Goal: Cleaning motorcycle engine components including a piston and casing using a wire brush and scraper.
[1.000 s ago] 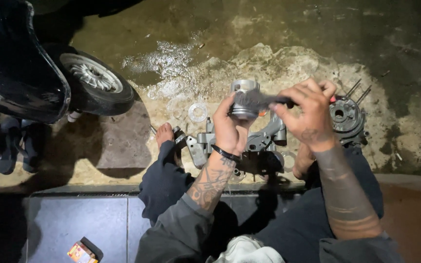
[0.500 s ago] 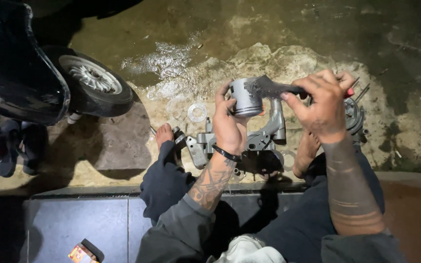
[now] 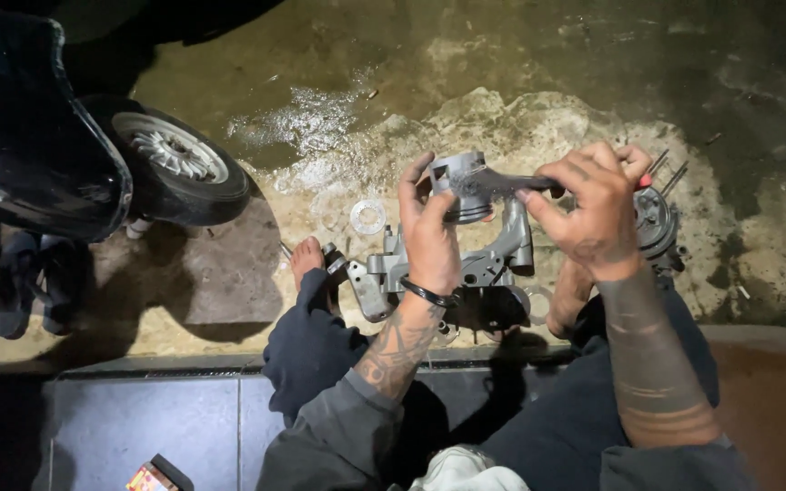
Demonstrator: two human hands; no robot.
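Note:
My left hand (image 3: 431, 232) grips a grey metal piston (image 3: 462, 186), raised in front of me. My right hand (image 3: 589, 207) holds dark pliers (image 3: 513, 185) whose tip meets the piston's side. Below the hands, a grey engine crankcase (image 3: 488, 266) rests on the ground between my bare feet (image 3: 306, 259). A round engine part with studs (image 3: 655, 221) sits just right of my right hand, partly hidden by it.
A black scooter with its front wheel (image 3: 173, 164) stands at the left. A thin ring gasket (image 3: 367, 216) lies on the wet, cracked concrete. Sandals (image 3: 20, 282) sit under the scooter. A dark tiled step (image 3: 138, 427) runs along the bottom, with a small box (image 3: 152, 476) on it.
Both hands and the piston have shifted slightly. The piston has turned in my left hand, and the pliers stay against its side.

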